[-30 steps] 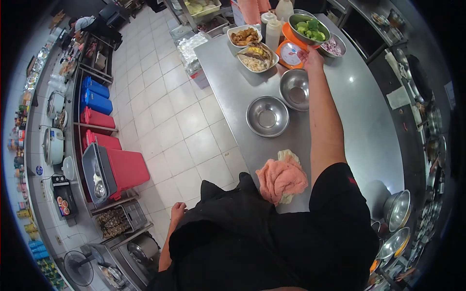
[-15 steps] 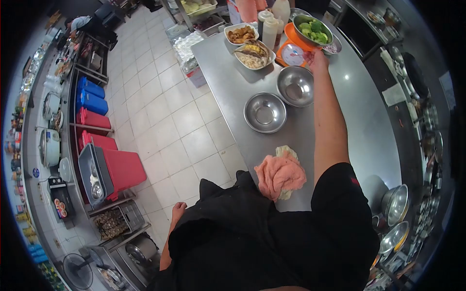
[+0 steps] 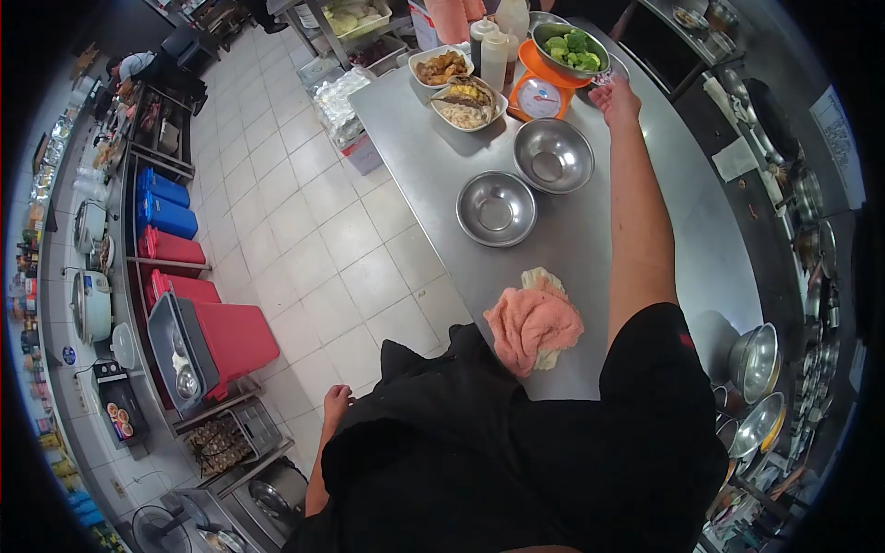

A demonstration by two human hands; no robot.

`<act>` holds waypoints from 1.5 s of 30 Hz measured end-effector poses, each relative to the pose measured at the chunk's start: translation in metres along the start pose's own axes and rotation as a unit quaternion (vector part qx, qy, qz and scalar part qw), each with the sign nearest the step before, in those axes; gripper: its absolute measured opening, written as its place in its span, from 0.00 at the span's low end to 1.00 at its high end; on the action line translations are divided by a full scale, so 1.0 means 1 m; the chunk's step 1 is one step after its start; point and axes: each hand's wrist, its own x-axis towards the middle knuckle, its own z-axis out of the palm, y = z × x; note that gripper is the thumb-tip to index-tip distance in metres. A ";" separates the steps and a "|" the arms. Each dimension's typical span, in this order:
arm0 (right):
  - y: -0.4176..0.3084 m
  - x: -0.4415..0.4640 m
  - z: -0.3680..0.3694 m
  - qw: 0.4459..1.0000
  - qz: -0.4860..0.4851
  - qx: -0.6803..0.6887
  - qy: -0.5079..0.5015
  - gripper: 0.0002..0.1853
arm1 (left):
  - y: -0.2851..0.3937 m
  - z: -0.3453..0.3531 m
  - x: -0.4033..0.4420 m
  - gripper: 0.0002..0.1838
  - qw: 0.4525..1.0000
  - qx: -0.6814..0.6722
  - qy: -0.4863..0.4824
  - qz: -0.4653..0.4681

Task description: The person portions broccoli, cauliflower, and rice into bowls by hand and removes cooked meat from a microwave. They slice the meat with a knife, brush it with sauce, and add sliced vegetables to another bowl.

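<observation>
My right hand [image 3: 616, 100] reaches to the far end of the steel table, fingers curled at the edge of a metal bowl [image 3: 619, 70] with pale purple pieces. Whatever they grip is too small to make out. Just left, a metal bowl of broccoli [image 3: 570, 50] sits on an orange dial scale [image 3: 539, 97]. Nearer me are two metal bowls [image 3: 496, 209] with nothing visible in them. My left hand [image 3: 338, 400] hangs low by my side, away from the table, its fingers loosely closed with nothing visible in them.
A pink cloth [image 3: 533, 323] lies on the table near me. Two white dishes of food [image 3: 466, 103] and squeeze bottles [image 3: 494, 57] stand at the far left. Metal bowls [image 3: 756, 361] sit low at right. Bins [image 3: 235, 341] line the left counter; a person [image 3: 157, 74] bends there.
My right hand has moved from in front of the scale to the right, to the bowl of purple pieces. The view has shifted slightly. My left hand stays low.
</observation>
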 end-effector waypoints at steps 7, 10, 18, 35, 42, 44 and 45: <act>0.023 0.022 0.036 0.994 -0.036 -0.100 0.010 0.16 | 0.004 -0.022 -0.015 0.13 0.997 0.069 -0.016 -0.020; 0.025 0.017 0.043 0.982 -0.075 -0.123 0.120 0.18 | 0.021 -0.026 -0.024 0.12 0.998 0.055 -0.007 -0.040; 0.021 -0.139 0.011 0.970 -0.207 -0.128 0.005 0.10 | 0.073 -0.006 -0.013 0.12 0.993 -0.100 -0.057 -0.005; 0.387 -0.710 -0.254 0.919 0.112 -0.353 -0.135 0.10 | -0.041 -0.018 -0.067 0.05 0.899 -0.195 -0.393 -0.010; 0.431 -0.762 -0.324 0.871 0.193 -0.391 -0.225 0.13 | -0.180 -0.010 -0.100 0.09 0.946 -0.140 -0.288 -0.049; 0.449 -0.745 -0.340 0.893 0.247 -0.324 -0.191 0.13 | -0.189 0.004 -0.103 0.10 0.962 -0.115 -0.243 -0.051; 0.461 -0.733 -0.352 0.900 0.274 -0.292 -0.172 0.14 | -0.194 0.014 -0.101 0.10 0.968 -0.101 -0.222 -0.053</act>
